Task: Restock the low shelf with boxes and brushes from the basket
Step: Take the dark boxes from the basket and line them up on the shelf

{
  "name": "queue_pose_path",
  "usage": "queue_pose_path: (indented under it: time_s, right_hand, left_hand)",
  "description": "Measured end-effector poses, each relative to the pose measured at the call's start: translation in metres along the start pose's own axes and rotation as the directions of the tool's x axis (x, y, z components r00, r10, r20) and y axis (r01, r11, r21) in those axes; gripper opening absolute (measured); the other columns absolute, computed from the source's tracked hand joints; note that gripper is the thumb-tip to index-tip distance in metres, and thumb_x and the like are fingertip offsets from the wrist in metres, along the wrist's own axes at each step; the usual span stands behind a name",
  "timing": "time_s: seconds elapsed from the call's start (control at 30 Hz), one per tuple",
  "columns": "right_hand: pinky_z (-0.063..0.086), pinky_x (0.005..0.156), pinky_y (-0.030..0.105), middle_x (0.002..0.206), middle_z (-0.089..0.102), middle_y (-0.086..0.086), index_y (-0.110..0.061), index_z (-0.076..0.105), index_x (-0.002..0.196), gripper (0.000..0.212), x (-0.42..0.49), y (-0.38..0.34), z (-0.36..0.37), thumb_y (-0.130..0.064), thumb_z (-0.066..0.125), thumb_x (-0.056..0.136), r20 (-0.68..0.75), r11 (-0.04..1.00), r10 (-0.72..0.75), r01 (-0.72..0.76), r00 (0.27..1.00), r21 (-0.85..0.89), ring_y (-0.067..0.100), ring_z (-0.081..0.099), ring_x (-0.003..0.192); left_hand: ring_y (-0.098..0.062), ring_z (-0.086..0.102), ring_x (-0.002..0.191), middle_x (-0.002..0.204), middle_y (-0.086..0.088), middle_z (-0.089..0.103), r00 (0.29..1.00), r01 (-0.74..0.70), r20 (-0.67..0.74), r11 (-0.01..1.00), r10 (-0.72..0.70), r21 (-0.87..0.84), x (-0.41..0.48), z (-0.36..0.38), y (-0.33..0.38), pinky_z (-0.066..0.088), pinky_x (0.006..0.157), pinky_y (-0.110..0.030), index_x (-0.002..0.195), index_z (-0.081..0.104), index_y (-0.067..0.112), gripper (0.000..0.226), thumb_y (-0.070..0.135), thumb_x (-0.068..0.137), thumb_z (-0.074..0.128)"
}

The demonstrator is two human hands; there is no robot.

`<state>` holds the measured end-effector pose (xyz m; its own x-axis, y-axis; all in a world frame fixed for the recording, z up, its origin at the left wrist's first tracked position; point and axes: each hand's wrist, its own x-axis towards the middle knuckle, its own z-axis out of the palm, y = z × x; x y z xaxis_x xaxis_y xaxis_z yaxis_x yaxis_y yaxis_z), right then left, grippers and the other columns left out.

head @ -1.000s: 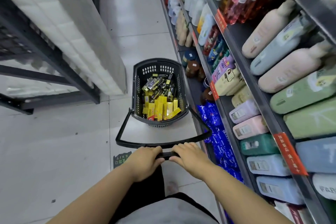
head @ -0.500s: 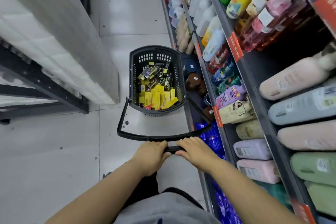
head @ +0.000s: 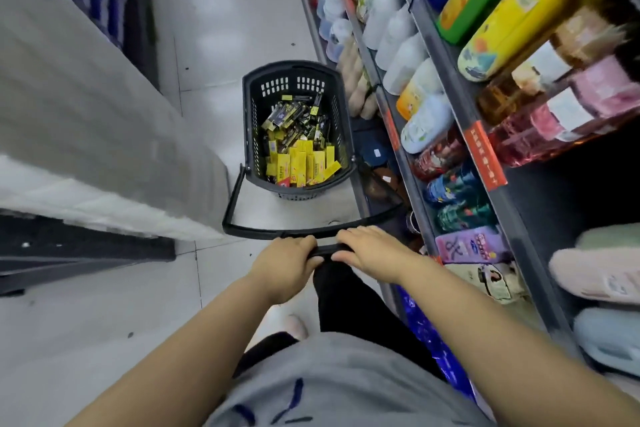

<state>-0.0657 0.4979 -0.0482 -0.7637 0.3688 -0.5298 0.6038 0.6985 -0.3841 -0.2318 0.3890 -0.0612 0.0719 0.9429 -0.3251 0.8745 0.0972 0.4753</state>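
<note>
A dark grey wheeled basket (head: 250, 128) stands on the aisle floor ahead of me, close to the right-hand shelving. Yellow boxes (head: 301, 166) fill its near half and dark packaged brushes (head: 294, 120) lie in its far half. Its long black handle (head: 232, 204) reaches back to me. My left hand (head: 285, 265) and my right hand (head: 372, 251) grip the handle bar side by side. The low shelf (head: 375, 163) runs along the floor to the basket's right, holding dark jars and blue packets.
Tall shelving on the right carries bottles (head: 391, 28), colourful refill pouches (head: 460, 184) and soft packs (head: 599, 274). A white stacked display on a dark rack (head: 86, 135) lines the left side. White tiled floor (head: 221, 21) stretches down the aisle beyond the basket.
The basket and I have rolled forward along the aisle; the shelf goods on the right have slid past toward me. Both hands keep the same grip on the handle.
</note>
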Motion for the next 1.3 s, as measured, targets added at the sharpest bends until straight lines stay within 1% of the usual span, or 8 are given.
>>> queue_pose_path:
  time_s: [0.13, 0.27, 0.37, 0.57, 0.83, 0.97, 1.17, 1.3]
  right_hand:
    - [0.035, 0.07, 0.036, 0.105, 0.058, 0.008, -0.022, 0.04, 0.09, 0.022, 0.052, 0.025, -0.043, -0.043, 0.042, 0.096, 0.019, 0.999, -0.034, 0.033, 0.999, 0.039, 0.031, 0.054, 0.096]
    - [0.036, 0.072, 0.038, 0.105, 0.059, 0.009, -0.021, 0.038, 0.091, 0.02, 0.109, 0.056, -0.1, -0.04, 0.041, 0.097, 0.034, 0.996, -0.088, 0.088, 0.996, 0.019, 0.031, 0.055, 0.095]
    - [0.031, 0.07, 0.035, 0.105, 0.06, 0.007, -0.015, 0.048, 0.104, 0.025, 0.152, 0.079, -0.147, -0.038, 0.04, 0.098, 0.011, 0.991, -0.131, 0.131, 0.991, -0.014, 0.03, 0.055, 0.095]
    - [0.033, 0.074, 0.036, 0.106, 0.057, 0.004, -0.021, 0.049, 0.121, 0.033, 0.233, 0.123, -0.218, -0.042, 0.038, 0.098, 0.064, 0.993, -0.107, 0.11, 0.992, -0.047, 0.028, 0.054, 0.098]
    - [0.036, 0.084, 0.036, 0.116, 0.056, 0.008, -0.022, 0.046, 0.132, 0.038, 0.357, 0.15, -0.337, -0.038, 0.039, 0.098, 0.025, 0.998, -0.021, 0.022, 0.999, -0.057, 0.027, 0.051, 0.11]
    - [0.038, 0.089, 0.038, 0.119, 0.056, 0.01, -0.022, 0.048, 0.132, 0.037, 0.422, 0.162, -0.388, -0.036, 0.041, 0.098, 0.018, 1.0, 0.008, -0.008, 1.0, 0.006, 0.029, 0.049, 0.113]
    - [0.033, 0.082, 0.037, 0.114, 0.058, 0.006, -0.024, 0.048, 0.132, 0.037, 0.506, 0.192, -0.447, -0.038, 0.04, 0.098, 0.05, 0.997, -0.06, 0.062, 0.997, -0.042, 0.027, 0.052, 0.108]
    - [0.035, 0.089, 0.04, 0.113, 0.059, 0.006, -0.025, 0.048, 0.131, 0.036, 0.567, 0.216, -0.493, -0.038, 0.039, 0.098, 0.025, 0.994, -0.097, 0.098, 0.995, -0.049, 0.026, 0.052, 0.108]
  left_hand:
    - [-0.03, 0.056, 0.089, 0.097, -0.005, 0.064, 1.0, 0.03, -0.007, 0.999, -0.03, 0.022, 0.056, -0.034, -0.021, 0.023, 0.063, -0.033, 0.097, 0.051, 0.014, 0.027, 0.038, 0.096, 0.04]
    - [-0.03, 0.055, 0.095, 0.104, -0.008, 0.064, 0.996, 0.083, 0.025, 0.996, -0.083, 0.02, 0.125, -0.08, -0.04, 0.027, 0.066, -0.034, 0.101, 0.052, 0.011, 0.027, 0.035, 0.096, 0.042]
    - [-0.032, 0.054, 0.098, 0.107, -0.012, 0.063, 0.993, 0.113, 0.036, 0.993, -0.113, -0.013, 0.176, -0.112, -0.055, 0.033, 0.076, -0.037, 0.101, 0.052, 0.009, 0.026, 0.033, 0.097, 0.042]
    - [-0.032, 0.054, 0.099, 0.108, -0.009, 0.062, 0.99, 0.13, 0.057, 0.991, -0.13, 0.006, 0.271, -0.158, -0.096, 0.041, 0.079, -0.04, 0.099, 0.048, 0.014, 0.027, 0.039, 0.096, 0.039]
    - [-0.033, 0.054, 0.101, 0.112, -0.013, 0.06, 0.995, 0.084, 0.049, 0.996, -0.085, 0.019, 0.399, -0.262, -0.165, 0.024, 0.069, -0.034, 0.107, 0.046, 0.009, 0.03, 0.035, 0.1, 0.034]
    - [-0.033, 0.054, 0.097, 0.109, -0.013, 0.06, 0.995, 0.082, 0.062, 0.997, -0.082, 0.015, 0.456, -0.314, -0.205, 0.026, 0.067, -0.034, 0.104, 0.045, 0.009, 0.029, 0.035, 0.1, 0.034]
    - [-0.034, 0.055, 0.092, 0.104, -0.012, 0.063, 0.998, 0.064, 0.018, 0.998, -0.064, -0.019, 0.529, -0.356, -0.258, 0.023, 0.064, -0.034, 0.1, 0.047, 0.012, 0.026, 0.036, 0.098, 0.039]
    - [-0.031, 0.055, 0.091, 0.104, -0.009, 0.063, 0.997, 0.076, -0.035, 0.997, -0.076, -0.004, 0.586, -0.391, -0.29, 0.018, 0.061, -0.03, 0.1, 0.048, 0.014, 0.024, 0.036, 0.097, 0.04]
